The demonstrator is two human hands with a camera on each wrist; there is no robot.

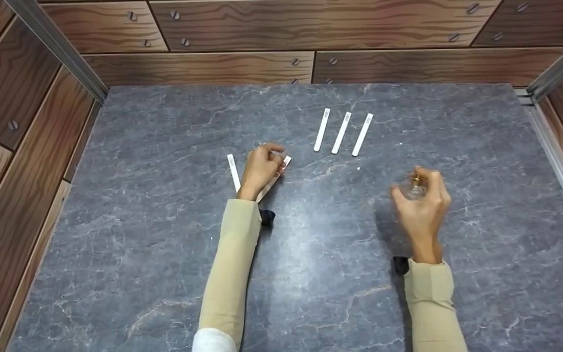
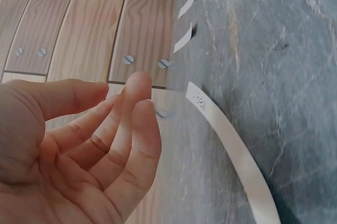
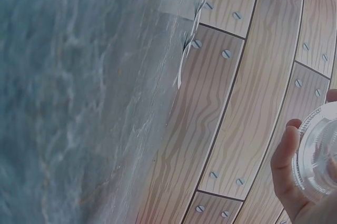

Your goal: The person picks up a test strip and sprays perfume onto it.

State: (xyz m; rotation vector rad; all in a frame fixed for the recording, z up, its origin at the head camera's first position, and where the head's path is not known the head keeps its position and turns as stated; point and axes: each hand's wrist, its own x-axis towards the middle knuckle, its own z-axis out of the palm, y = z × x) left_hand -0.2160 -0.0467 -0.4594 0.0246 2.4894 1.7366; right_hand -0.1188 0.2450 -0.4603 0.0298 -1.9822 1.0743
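A: Quick, handling tips?
B: I'd say hold the glass bottle [image 3: 318,155] snugly, index finger by its gold top [image 1: 417,179], and pinch the nearest printed strip [image 2: 231,140] by its edge; it looks thin, could slide or bend.
A: Where's everything?
B: Bottle's in the right hand [image 1: 421,208], over the bench's [image 1: 164,269] right side. That strip's on the bench beside the left hand [image 1: 261,168]; another strip [image 1: 233,170] left of it, three strips [image 1: 342,133] farther back.
A: Pose?
B: Both forearms reach forward, well apart. Left: fingers loosely bent, thumb apart, nothing held. Right: fingers curled round the bottle. Bottle tilt: can't tell.
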